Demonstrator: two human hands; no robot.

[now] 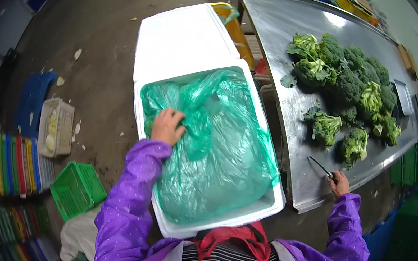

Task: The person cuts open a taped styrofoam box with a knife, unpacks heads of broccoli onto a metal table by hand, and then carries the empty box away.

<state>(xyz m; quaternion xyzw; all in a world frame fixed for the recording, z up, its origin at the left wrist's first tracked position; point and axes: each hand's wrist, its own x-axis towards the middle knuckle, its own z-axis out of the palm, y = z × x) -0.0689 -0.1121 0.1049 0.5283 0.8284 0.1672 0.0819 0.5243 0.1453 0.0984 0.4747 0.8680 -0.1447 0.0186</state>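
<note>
In front of me stands a white foam box [274, 196], lined or filled with a green plastic bag [224, 165] whose folds bunch up at the upper left. My left hand [167, 127] is on those folds with its fingers curled into the plastic; what lies under the bag is hard to make out. My right hand [339, 184] is at the near edge of a metal table [293, 118], closed round the handle of a thin-bladed knife [318, 165]. The blade points up and left over the tabletop. Several broccoli heads [348, 85] lie piled beyond it.
The box's white lid [180, 41] stands at its far side, beside a yellow bin [238, 35]. On the floor to the left are a green crate [78, 189] and a pale basket [61, 127]. Stacked coloured crates [5, 164] line the far left. A metal tray [402, 97] sits on the table.
</note>
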